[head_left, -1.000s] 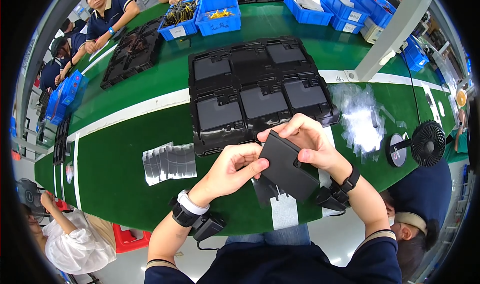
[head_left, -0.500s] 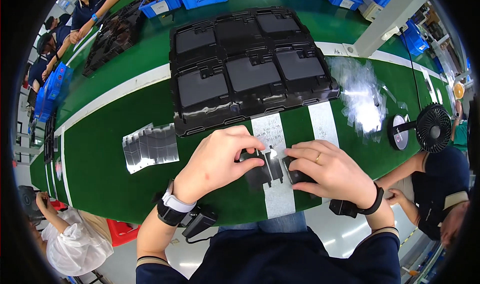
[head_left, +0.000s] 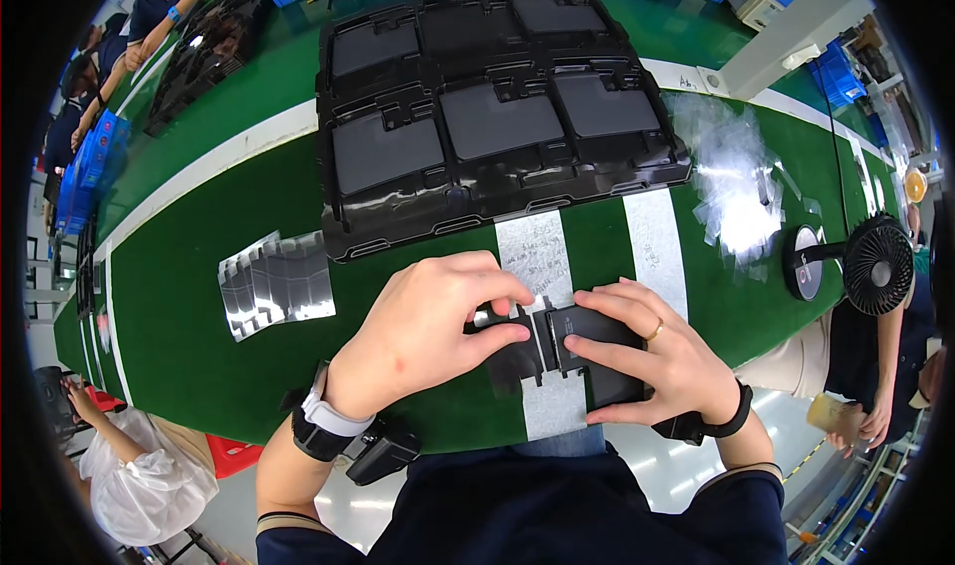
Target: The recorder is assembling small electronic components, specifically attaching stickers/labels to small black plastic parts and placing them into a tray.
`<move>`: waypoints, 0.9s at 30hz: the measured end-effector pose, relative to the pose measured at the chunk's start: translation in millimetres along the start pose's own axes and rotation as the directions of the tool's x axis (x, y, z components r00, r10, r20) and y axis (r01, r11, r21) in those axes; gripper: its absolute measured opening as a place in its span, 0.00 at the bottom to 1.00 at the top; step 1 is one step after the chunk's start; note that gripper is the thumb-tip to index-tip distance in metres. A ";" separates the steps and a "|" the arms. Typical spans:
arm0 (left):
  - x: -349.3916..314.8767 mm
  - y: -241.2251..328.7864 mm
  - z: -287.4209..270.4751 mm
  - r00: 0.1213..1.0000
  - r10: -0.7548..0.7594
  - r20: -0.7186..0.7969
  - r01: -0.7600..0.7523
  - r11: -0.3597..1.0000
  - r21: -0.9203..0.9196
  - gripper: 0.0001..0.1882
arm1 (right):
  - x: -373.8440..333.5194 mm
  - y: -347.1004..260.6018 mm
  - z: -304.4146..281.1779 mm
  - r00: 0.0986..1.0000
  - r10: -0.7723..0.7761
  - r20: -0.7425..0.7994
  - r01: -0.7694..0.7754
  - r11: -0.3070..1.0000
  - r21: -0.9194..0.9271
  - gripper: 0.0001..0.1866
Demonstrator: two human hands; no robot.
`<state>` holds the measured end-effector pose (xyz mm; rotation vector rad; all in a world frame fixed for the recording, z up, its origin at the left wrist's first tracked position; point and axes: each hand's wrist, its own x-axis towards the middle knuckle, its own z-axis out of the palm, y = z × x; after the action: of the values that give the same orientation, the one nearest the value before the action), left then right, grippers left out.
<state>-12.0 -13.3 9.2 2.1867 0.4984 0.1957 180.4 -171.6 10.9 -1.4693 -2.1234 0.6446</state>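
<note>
A flat black rectangular part, like a slim battery pack, lies on the near part of the table beneath my right hand. My right fingers span it: fingertips rest on its top and far side, the thumb at its near edge. Along its left side runs a narrow black strip with small tabs. Left of that is a thin black sheet, partly under my left hand. My left thumb and forefinger are curled close together at the strip's left; what is between them is too small to make out.
A large black moulded tray with grey flat pieces in its pockets stands ahead. Shiny film strips lie left, a heap of clear film pieces right. Near the right edge stands a small black fan. Co-workers sit at both sides.
My right hand has spread out over the black part, which now shows more of its flat top and sits close against the strip. My left hand keeps its pinch-like pose. The whole view has shifted slightly.
</note>
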 end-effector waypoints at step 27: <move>4.0 8.2 -5.4 0.999 -0.003 -0.054 0.002 1.000 -0.023 0.23 | 7.3 -3.3 -9.2 1.000 0.018 -0.003 -0.018 0.999 -0.028 0.33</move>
<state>-7.7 -12.2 18.9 2.1632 0.5270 0.2584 181.4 -164.7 20.9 -1.5056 -2.1277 0.6210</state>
